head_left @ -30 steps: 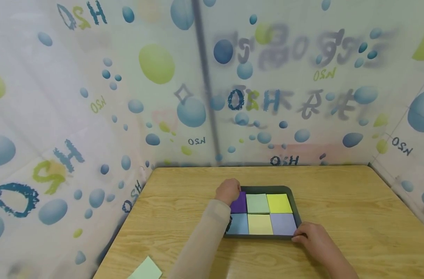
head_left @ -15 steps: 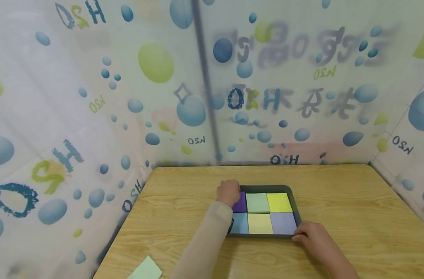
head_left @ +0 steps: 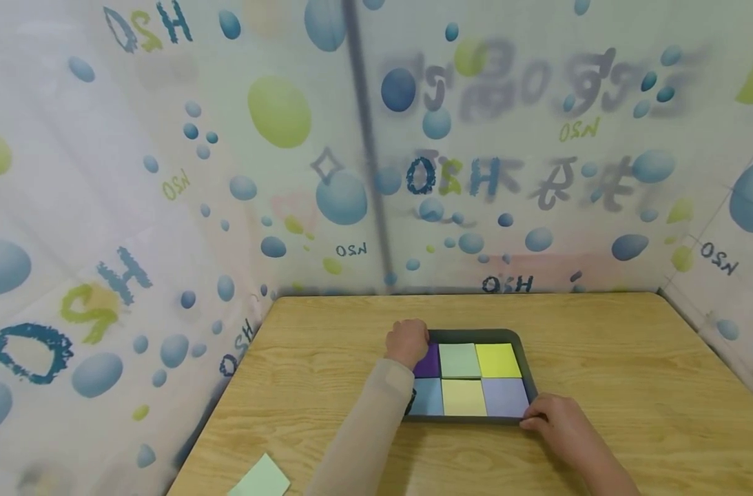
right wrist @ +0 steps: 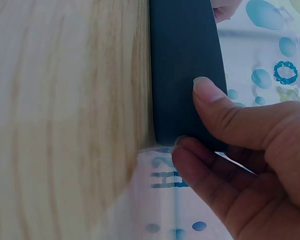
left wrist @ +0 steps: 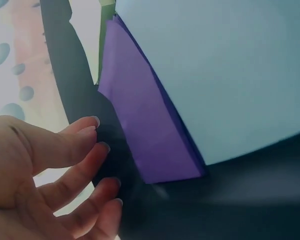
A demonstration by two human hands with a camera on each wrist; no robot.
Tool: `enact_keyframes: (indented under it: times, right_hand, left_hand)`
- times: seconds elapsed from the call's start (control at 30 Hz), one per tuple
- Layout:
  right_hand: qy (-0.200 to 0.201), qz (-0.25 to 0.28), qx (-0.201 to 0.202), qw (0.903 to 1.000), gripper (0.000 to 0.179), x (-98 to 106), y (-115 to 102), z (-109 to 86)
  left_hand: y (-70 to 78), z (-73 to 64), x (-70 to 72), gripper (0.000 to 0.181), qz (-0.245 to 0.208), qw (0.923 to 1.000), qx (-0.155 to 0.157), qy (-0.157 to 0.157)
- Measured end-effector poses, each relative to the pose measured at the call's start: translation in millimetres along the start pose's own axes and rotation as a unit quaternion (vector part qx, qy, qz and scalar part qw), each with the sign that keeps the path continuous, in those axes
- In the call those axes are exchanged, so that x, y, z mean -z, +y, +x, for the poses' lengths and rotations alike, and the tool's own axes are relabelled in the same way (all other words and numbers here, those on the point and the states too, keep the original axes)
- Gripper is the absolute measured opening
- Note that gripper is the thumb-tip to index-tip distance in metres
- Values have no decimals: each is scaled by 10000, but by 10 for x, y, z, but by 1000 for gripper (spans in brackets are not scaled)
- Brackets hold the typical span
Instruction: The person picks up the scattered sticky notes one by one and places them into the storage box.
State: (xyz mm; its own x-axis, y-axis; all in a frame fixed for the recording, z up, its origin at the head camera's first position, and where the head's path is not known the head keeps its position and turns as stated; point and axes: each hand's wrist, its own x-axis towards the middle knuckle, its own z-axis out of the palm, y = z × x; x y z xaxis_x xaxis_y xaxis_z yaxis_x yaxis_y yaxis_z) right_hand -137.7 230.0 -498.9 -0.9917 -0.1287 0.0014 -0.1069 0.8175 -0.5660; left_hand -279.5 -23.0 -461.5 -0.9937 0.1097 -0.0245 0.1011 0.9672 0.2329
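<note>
A dark grey tray point(head_left: 475, 336) lies on the table with several coloured paper squares in two rows, like sticky-note pads. The far row holds purple point(head_left: 428, 361), pale green point(head_left: 459, 361) and bright yellow point(head_left: 498, 360); nearer are blue point(head_left: 428, 396), cream point(head_left: 464, 397) and lavender point(head_left: 505, 397). My left hand point(head_left: 407, 342) holds the tray's far left corner; in the left wrist view its fingertips curl at the rim beside the purple square point(left wrist: 150, 125). At the near right corner my right hand point(head_left: 556, 420) pinches the tray wall point(right wrist: 185, 65) between thumb and fingers.
A loose pale green paper point(head_left: 261, 477) lies at the table's near left. The wooden table point(head_left: 630, 358) reaches back to a patterned curtain point(head_left: 512, 138), which also hangs along both sides. My left sleeve point(head_left: 364, 434) crosses in front of the tray's left end.
Both hands stay at their tray corners. The left hand and forearm have shifted very slightly right; the tray and paper squares look the same.
</note>
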Motion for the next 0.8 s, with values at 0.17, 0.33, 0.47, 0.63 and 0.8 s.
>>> enact_keyframes:
  times: [0.17, 0.33, 0.47, 0.63, 0.8]
  right_hand:
    - [-114, 34, -53, 9999, 15, 10, 5, 0]
    - [-78, 34, 4, 10000, 14, 14, 8, -2]
    - [-77, 37, -4, 10000, 12, 12, 3, 8]
    - [-94, 31, 2, 10000, 12, 6, 10, 16]
    - [-85, -9, 15, 10000, 12, 0, 12, 19]
  left_hand:
    - [-7, -13, 40, 13, -115, 9999, 13, -8]
    - [-20, -33, 102, 13, -202, 9998, 34, -62]
    - [-47, -61, 151, 13, -307, 9995, 52, -96]
    - [-101, -110, 186, 12, -452, 9990, -23, 31]
    - [-133, -198, 248, 10, -596, 9980, -115, 193]
